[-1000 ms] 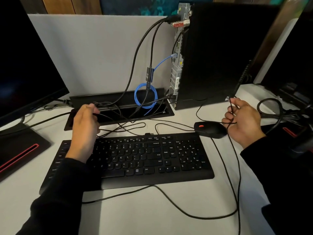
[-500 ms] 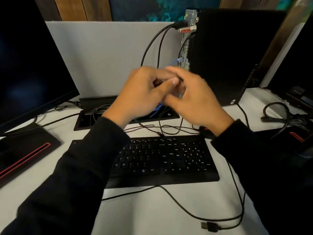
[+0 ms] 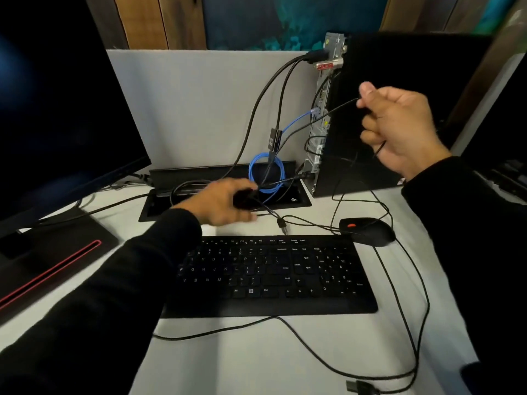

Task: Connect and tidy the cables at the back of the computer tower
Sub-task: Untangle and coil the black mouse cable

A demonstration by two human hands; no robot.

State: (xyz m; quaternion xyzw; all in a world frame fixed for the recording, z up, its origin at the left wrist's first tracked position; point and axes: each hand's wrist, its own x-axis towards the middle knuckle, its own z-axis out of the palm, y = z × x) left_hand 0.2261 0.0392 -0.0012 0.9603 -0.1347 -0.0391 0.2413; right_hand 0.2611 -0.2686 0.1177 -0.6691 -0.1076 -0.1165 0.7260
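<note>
Two hands busy: my right hand pinches a thin black cable beside the tower; my left hand fingers curl around dark cabling.

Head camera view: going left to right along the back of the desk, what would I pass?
Monitor → left hand at the cable tray → coiled blue cable → computer tower, with the right hand pinching a thin black cable in front of it.
</note>
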